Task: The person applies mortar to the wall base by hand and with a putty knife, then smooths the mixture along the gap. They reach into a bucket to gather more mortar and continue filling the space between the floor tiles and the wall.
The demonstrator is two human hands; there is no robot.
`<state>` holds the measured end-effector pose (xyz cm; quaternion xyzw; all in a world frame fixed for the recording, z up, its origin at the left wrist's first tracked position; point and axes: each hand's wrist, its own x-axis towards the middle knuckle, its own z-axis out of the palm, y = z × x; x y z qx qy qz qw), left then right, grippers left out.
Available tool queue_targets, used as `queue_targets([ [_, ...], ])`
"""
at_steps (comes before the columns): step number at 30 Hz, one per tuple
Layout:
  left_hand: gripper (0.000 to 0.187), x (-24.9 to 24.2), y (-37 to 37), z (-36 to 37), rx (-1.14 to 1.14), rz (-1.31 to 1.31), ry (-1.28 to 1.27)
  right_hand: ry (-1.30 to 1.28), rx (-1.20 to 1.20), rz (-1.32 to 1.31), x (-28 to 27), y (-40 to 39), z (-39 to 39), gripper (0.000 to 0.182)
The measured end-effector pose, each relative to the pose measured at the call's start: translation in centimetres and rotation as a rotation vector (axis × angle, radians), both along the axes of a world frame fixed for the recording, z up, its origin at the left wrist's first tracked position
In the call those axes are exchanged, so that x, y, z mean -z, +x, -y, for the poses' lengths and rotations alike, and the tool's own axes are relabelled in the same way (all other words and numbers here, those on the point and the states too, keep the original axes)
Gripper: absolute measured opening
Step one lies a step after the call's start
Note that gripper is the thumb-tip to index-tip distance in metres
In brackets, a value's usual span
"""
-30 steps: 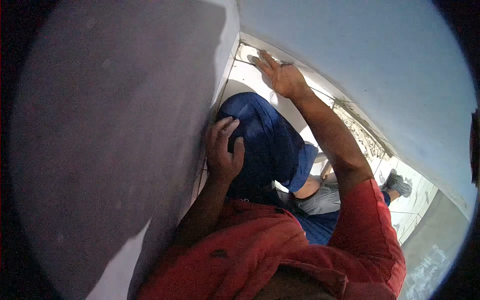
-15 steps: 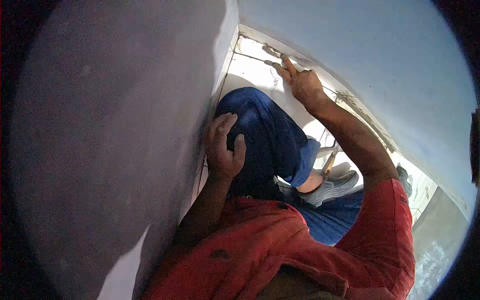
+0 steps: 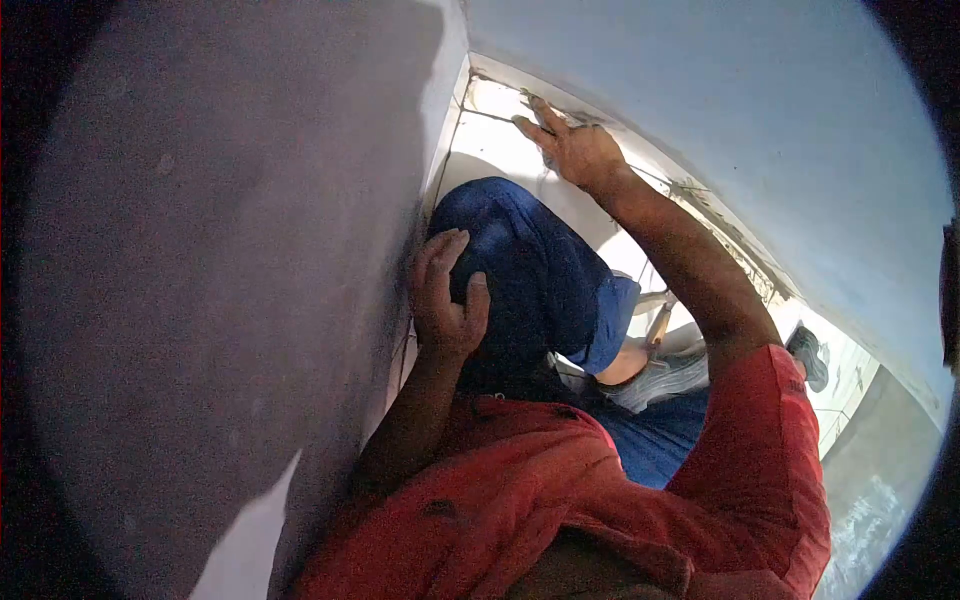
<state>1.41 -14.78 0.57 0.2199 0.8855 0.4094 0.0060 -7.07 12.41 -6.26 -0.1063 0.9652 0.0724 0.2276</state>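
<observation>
My left hand (image 3: 447,300) rests on the bent knee of my blue trousers (image 3: 520,250), its fingers slightly curved and the thumb apart, holding nothing. Up near the corner, my right hand (image 3: 580,152) reaches down to the white tiled floor (image 3: 490,145). Two of its fingers stretch out, their tips at the joint between the floor and the pale blue wall (image 3: 720,90). A smear of grey-brown material lies along that joint around the fingertips. The other fingers are folded under the palm and partly hidden.
A tool with a wooden handle (image 3: 659,325) lies on the floor beside my grey shoe (image 3: 665,380). On the left a grey wall (image 3: 230,250) stands close to my arm and knee. Crumbly residue runs along the base of the blue wall.
My right hand has slid a little to the left along the wall's base, toward the corner, its forearm following. The left hand stays on the knee.
</observation>
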Motion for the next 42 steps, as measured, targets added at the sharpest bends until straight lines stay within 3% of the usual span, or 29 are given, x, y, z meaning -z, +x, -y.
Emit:
queue_targets([
  [9, 0.044, 0.3, 0.0, -0.1, -0.011, -0.032, 0.033, 0.085, 0.011, 0.077, 0.1, 3.8, -2.9, 0.070],
  [15, 0.044, 0.7, 0.1, -0.1, -0.006, -0.050, 0.032, -0.173, 0.123, 0.142, -2.2, 4.1, -3.9, 0.069],
  [18, 0.044, 0.4, -0.1, -0.2, -0.011, -0.042, 0.009, -0.464, 0.048, -0.043, 1.6, 5.2, -6.6, 0.068],
  [21, 0.043, 0.5, -0.1, -0.1, -0.018, -0.050, 0.005, -0.500, 0.071, -0.113, 1.4, 6.4, -7.5, 0.063],
  [24, 0.042, 0.5, 0.1, -0.2, -0.023, -0.041, 0.032, -0.366, 0.070, -0.102, 1.2, 7.4, -7.9, 0.061],
  [27, 0.041, 0.0, 0.0, -0.3, -0.020, -0.036, 0.021, -0.078, 0.223, 0.057, 0.1, 6.8, -6.0, 0.063],
  [30, 0.043, 0.2, -0.1, -0.3, -0.016, -0.063, 0.021, -0.125, 0.167, 0.033, -2.3, 5.7, -3.6, 0.061],
  [31, 0.043, 0.5, -0.2, -0.3, -0.012, -0.059, 0.051, -0.035, 0.111, -0.010, -1.2, 5.6, -3.5, 0.062],
  [37, 0.043, 0.8, -0.1, 0.0, -0.021, -0.059, 0.064, -0.031, 0.139, -0.009, 0.4, 5.7, -3.6, 0.064],
  [40, 0.044, 0.9, -0.3, -0.2, -0.022, -0.075, 0.057, -0.006, 0.171, -0.019, -0.5, 6.2, -3.4, 0.057],
  [42, 0.044, 0.7, -0.3, -0.1, -0.015, -0.079, 0.051, -0.139, 0.103, -0.076, -0.8, 5.7, -2.6, 0.059],
])
